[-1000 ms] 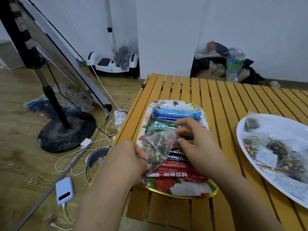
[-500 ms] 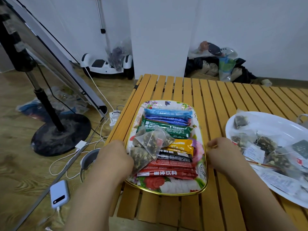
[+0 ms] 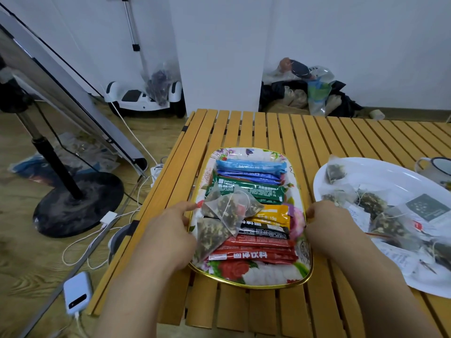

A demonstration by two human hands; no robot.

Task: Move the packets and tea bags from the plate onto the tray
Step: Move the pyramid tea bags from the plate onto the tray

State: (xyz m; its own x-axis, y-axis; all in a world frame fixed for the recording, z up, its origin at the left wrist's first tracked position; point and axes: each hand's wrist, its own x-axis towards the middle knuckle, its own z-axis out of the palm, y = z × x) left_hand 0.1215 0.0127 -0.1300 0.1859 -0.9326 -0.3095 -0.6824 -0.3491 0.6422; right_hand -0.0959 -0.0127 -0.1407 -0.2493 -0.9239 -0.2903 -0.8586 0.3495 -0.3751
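Gripped the gold-rimmed floral oblong tray [image 3: 249,279] between both hands [image 3: 168,235] [image 3: 327,228]; risked spilling loose pyramid mesh tea bags [image 3: 227,211] if tilted.

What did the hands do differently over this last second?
Both hands let go of the tea bags and moved apart: left hand to the floral tray's left rim, right hand to its right rim. The stick packets and the white plate stayed put.

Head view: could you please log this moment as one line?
left hand: on tray edge | right hand: on opposite edge | tea bags: on packets | plate: bags remain
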